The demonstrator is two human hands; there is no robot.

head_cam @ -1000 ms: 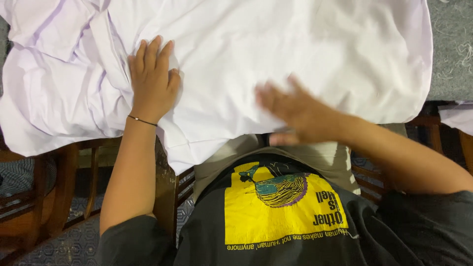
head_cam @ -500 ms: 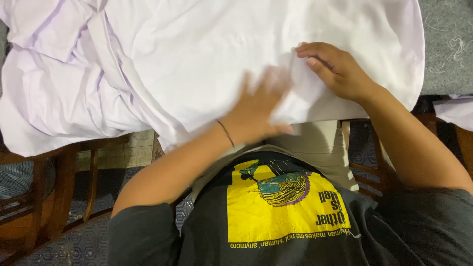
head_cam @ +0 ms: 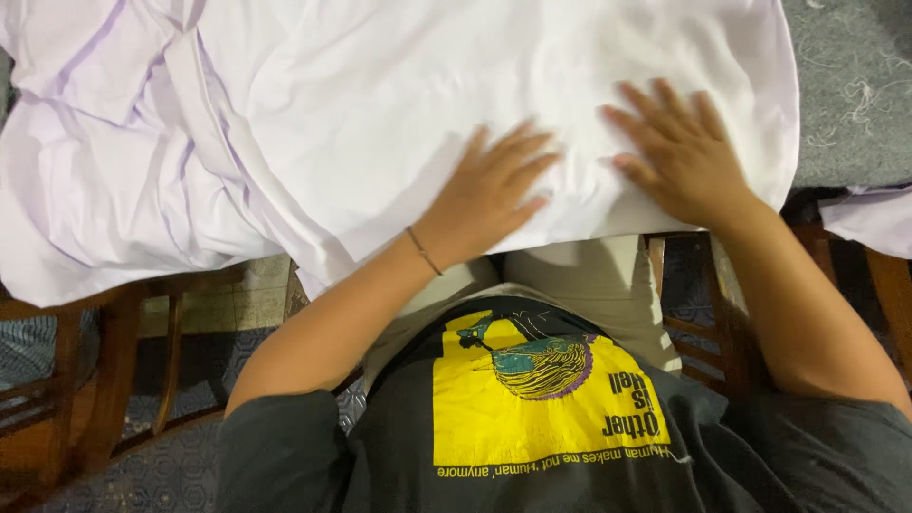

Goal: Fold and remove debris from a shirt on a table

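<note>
A pale lilac-white cloth (head_cam: 313,104) lies spread over the surface in front of me, with folds and a seam bunched at the left. My left hand (head_cam: 489,190) rests flat on its near edge, fingers apart, a thin band on the wrist. My right hand (head_cam: 679,157) lies flat on the cloth just to the right, fingers spread. Both palms press on the fabric and hold nothing.
A grey felt-like surface (head_cam: 850,85) shows at the right, with another pale cloth piece (head_cam: 869,218) at its edge. Wooden chair frames (head_cam: 114,361) stand below the cloth at left and right. I wear a dark shirt with a yellow print (head_cam: 541,389).
My left hand has slid rightward across the cloth from the left side to the middle. My right hand moved up and right, then settled flat near the right edge.
</note>
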